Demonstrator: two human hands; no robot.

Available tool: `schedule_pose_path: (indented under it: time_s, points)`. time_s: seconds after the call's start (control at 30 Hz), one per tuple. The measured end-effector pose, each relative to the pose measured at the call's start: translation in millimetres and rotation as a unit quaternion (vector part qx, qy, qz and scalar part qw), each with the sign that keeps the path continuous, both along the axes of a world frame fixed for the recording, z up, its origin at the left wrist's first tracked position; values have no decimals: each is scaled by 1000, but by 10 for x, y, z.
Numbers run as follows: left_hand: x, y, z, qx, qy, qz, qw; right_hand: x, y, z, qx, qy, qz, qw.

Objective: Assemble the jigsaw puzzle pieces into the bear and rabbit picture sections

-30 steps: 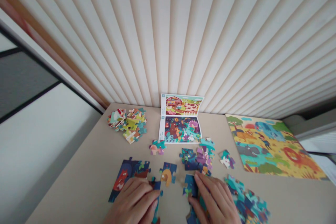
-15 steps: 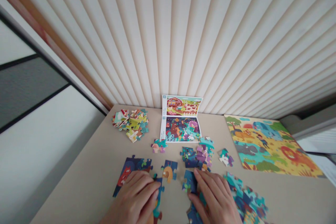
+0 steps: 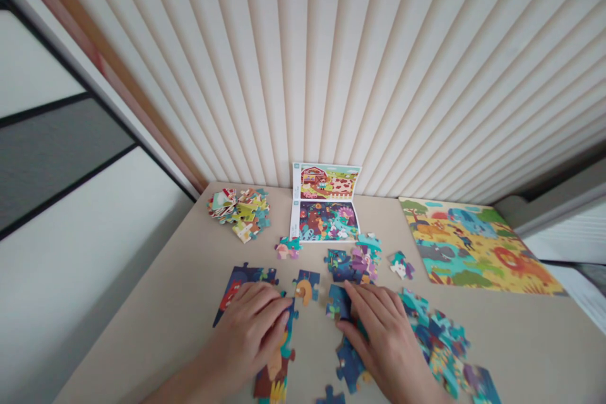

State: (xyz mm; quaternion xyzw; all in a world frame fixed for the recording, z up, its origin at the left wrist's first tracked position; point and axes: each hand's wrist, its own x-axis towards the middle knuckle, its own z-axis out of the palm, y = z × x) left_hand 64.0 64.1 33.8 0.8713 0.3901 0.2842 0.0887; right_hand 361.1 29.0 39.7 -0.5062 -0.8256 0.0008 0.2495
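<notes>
We see a flat, dark-blue jigsaw piece with green leaves point(image 3: 337, 302) on the beige tabletop point(image 3: 156, 322), at the right hand point(image 3: 386, 328); the index fingertip touches it and the thumb lies just below, but we cannot tell whether they grip it. The left hand point(image 3: 249, 325) covers part of a dark-blue puzzle section with a red figure point(image 3: 255, 274), its fingers bent close together; we cannot tell whether they clasp anything. Between and just beyond the hands lies a blue piece with an orange creature point(image 3: 304, 288). Right of the right hand we have a heap of teal and blue pieces point(image 3: 442, 344). Farther back stands an open, white-edged paper booklet point(image 3: 327, 222).
</notes>
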Motion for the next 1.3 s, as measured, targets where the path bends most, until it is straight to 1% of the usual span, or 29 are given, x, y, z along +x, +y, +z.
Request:
schedule_pose_path:
  time_s: [0.07, 0.23, 0.3, 0.37, 0.47, 0.63, 0.7, 0.77, 0.9, 1.03, 1.2, 1.3]
  points:
    - [-100, 71, 9, 9, 10, 11, 1000, 22, 4, -17, -12, 1, -8, 1000]
    - [-388, 293, 87, 47, 26, 71, 996, 29, 26, -38, -30, 5, -11, 999]
    - [-449, 347, 102, 46, 32, 88, 995, 11, 41, -44, -33, 9, -12, 999]
    - [-459, 370, 99, 43, 39, 95, 994, -15, 56, -47, -35, 13, -10, 999]
    - [-402, 352, 75, 40, 52, 79, 995, -53, 71, -40, -33, 16, 2, 999]
    - [-267, 263, 45, 19, 70, 18, 997, -98, 90, -27, -34, 16, 13, 999]
    - [-246, 241, 38, 13, 77, -3, 997, -112, 98, -32, -38, 14, 13, 999]
    - [-252, 240, 32, 7, 86, -7, 996, -124, 101, -37, -42, 8, 16, 999]
    - [-327, 289, 38, 6, 97, 24, 995, -151, 90, -23, -51, -3, 23, 998]
    - [-468, 375, 73, 7, 132, 51, 990, -186, 77, -11, -43, -4, 31, 999]
    - [-715, 531, 80, 15, 162, 158, 974, -162, 80, -44, -31, -13, 17, 999]
    - [-884, 606, 91, -3, 175, 193, 966, -98, 86, -65, -23, -19, 6, 1000]
